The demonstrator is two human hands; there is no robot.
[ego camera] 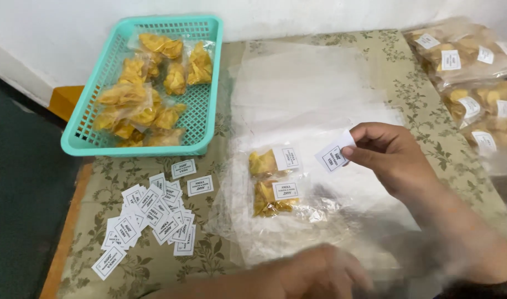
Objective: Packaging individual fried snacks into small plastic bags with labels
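My right hand [391, 158] pinches a small white paper label [334, 153] between thumb and fingers, held above a spread of clear plastic bags [308, 94]. Just left of it lie two small clear packets of yellow chips [273, 182], each with a white label on it. My left hand [320, 274] is blurred at the bottom edge, resting low over the plastic near me; whether it holds anything cannot be told.
A teal plastic basket [84, 138] with several chip packets sits at the back left. Several loose white labels [151, 218] lie scattered on the floral cloth [425, 111]. Labelled chip packets [474, 72] are stacked at the right edge. A white wall runs behind.
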